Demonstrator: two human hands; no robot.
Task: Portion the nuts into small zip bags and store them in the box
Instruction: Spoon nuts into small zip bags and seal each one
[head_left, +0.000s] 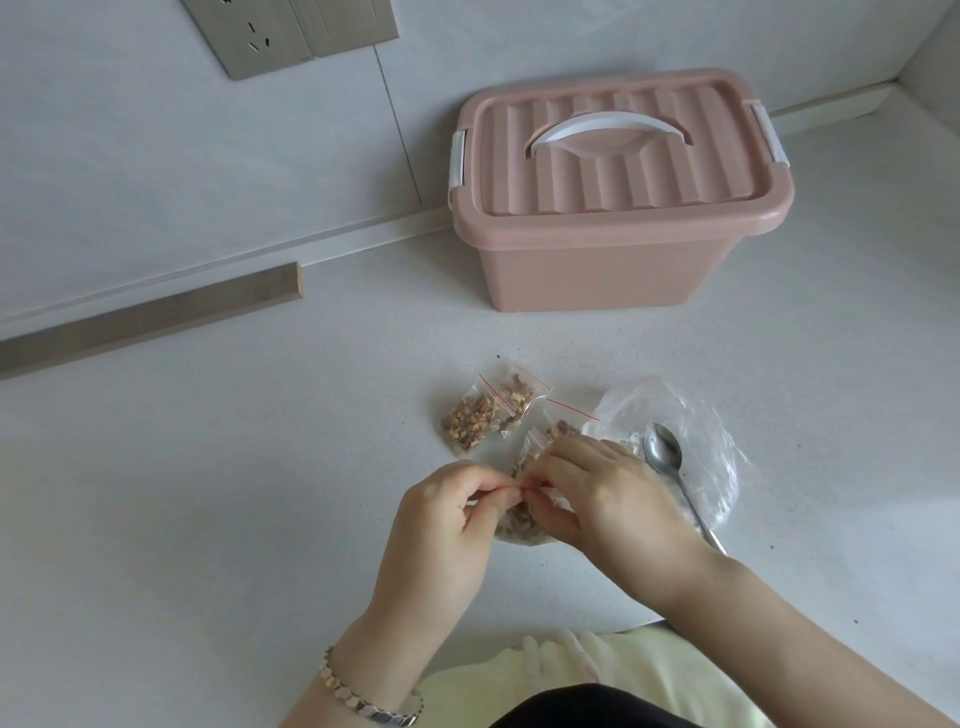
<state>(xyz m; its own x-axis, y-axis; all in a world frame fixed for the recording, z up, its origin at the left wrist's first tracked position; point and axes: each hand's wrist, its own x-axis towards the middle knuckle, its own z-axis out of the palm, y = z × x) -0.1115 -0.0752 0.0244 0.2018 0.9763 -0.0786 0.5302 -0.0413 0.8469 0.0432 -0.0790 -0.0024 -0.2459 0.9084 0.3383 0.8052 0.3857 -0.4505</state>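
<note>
Speckled white counter; left hand, right hand pinch crinkly clear zip bag of nuts; ribbed pink box lidded.

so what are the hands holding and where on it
The left hand and right hand pinch a zip bag at its top seal edge.

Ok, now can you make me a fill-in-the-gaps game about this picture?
1. The pink plastic box has a ____ carry handle on top.
2. The left hand and right hand pinch a small clear zip bag holding ____.
3. The shiny metal ____ lies on the crumpled clear plastic bag.
Missing words: white; nuts; spoon.
</note>
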